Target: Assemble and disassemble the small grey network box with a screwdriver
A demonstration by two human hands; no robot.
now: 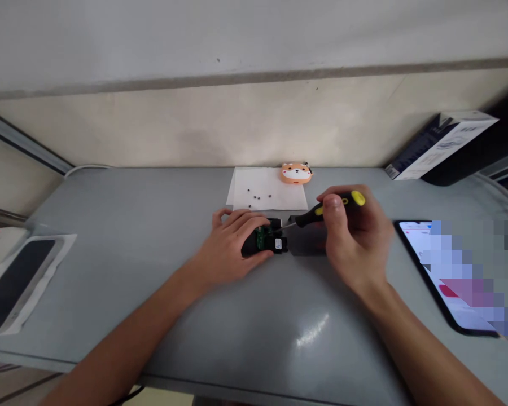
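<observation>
My left hand (232, 242) is wrapped round a small black device (267, 241) with a green circuit board showing, pressed down on the grey table (152, 265). My right hand (355, 237) grips a black screwdriver with a yellow cap (334, 207). Its metal tip points left and meets the top of the device. Behind them lies a white sheet of paper (275, 194) carrying several tiny dark screws (254, 197). A flat dark piece (307, 239) lies on the table just right of the device, partly hidden by my right hand.
An orange animal-shaped case (296, 172) sits on the paper's far edge. A phone with a lit screen (449, 270) lies at the right. A dark and white box (440, 144) leans at the back right. A device on white wrapping (17, 276) rests at the left edge.
</observation>
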